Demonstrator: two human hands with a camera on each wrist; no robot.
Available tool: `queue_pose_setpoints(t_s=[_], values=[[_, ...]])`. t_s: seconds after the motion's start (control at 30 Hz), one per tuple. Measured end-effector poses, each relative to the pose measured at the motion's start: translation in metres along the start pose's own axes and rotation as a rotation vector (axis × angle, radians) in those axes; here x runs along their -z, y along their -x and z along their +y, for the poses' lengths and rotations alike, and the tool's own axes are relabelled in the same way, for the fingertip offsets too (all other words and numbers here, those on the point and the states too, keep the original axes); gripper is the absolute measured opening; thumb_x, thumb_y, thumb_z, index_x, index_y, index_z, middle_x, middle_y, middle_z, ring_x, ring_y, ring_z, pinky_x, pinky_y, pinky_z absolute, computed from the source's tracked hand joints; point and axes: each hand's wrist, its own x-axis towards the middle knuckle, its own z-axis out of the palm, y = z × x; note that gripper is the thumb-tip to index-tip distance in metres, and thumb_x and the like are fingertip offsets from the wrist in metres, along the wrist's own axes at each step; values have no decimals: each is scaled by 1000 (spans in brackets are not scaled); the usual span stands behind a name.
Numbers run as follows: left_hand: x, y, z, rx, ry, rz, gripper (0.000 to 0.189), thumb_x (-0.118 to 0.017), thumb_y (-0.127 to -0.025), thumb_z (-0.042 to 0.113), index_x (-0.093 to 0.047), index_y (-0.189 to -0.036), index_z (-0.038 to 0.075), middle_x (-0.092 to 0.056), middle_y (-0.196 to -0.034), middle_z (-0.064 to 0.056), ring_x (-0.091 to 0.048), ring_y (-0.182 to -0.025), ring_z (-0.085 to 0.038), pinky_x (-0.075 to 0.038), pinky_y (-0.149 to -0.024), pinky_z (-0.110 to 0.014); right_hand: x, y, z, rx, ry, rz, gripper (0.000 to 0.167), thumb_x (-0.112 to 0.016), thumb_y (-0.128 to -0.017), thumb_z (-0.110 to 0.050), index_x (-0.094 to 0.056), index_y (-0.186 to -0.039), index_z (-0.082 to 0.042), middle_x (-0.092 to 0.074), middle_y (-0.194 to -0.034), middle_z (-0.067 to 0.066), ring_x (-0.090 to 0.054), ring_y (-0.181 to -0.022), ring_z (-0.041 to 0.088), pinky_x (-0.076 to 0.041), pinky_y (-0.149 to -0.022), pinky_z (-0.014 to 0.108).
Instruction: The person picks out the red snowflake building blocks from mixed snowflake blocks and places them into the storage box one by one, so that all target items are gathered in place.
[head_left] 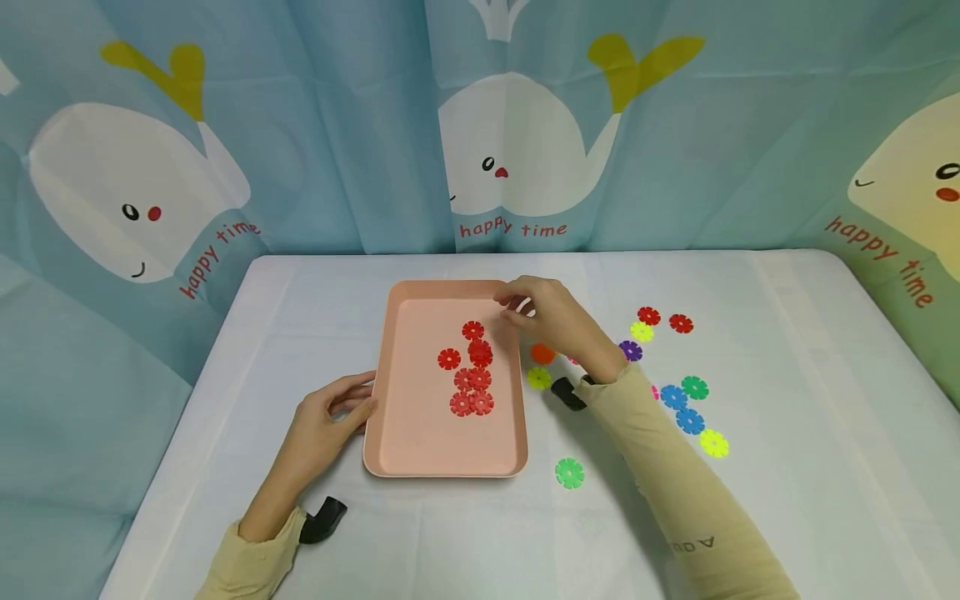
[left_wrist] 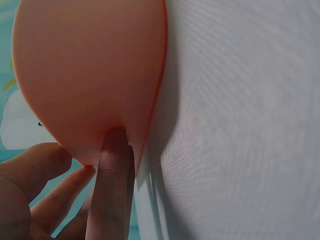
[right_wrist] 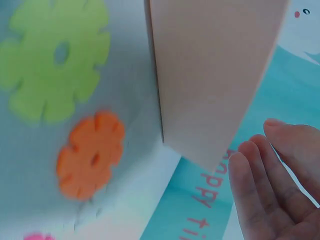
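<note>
A pink rectangular tray (head_left: pixel 416 437) lies on the white table. Several red and pinkish-red notched plastic discs (head_left: pixel 449 359) are inside it, some overlapping. At the tray's left side, my left hand (head_left: pixel 318 429) holds the rim, thumb at the edge. The left wrist view shows its fingers (left_wrist: pixel 114 160) against the tray's outer wall (left_wrist: pixel 90 65). My right hand (head_left: pixel 558 317) hovers by the tray's far right corner, fingers loosely bent. Seen from the right wrist, these fingers (right_wrist: pixel 242 180) hold nothing and stand apart from the tray wall (right_wrist: pixel 205 80).
Right of the tray lie an orange disc (head_left: pixel 543 353), yellow discs (head_left: pixel 714 443), blue discs (head_left: pixel 690 421), green discs (head_left: pixel 569 473), a purple one (head_left: pixel 631 351) and two red ones (head_left: pixel 681 323). A blue whale-print curtain (head_left: pixel 337 167) hangs behind the table (head_left: pixel 787 375).
</note>
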Motion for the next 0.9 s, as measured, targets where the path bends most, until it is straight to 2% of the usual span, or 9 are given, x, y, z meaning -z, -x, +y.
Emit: queue_pose_setpoints(t_s=[0.27, 0.9], values=[[0, 0, 0, 4, 6, 1, 39, -67, -95, 9, -60, -133, 1, -69, -117, -20, -70, -102, -27, -61, -73, -25, 15, 7, 9, 5, 50, 28, 21, -71, -90, -1, -71, -110, 3, -71, -105, 15, -66, -90, 25, -59, -84, 42], [0, 1, 0, 4, 4, 0, 40, -68, -95, 11, -61, -134, 3, -69, -117, -20, -69, -103, -27, -61, -74, -25, 45, 31, 42, -113, 152, -1, 21, -71, -90, -3, -69, -110, 4, -69, -107, 19, -66, -95, 30, -57, -88, 47]])
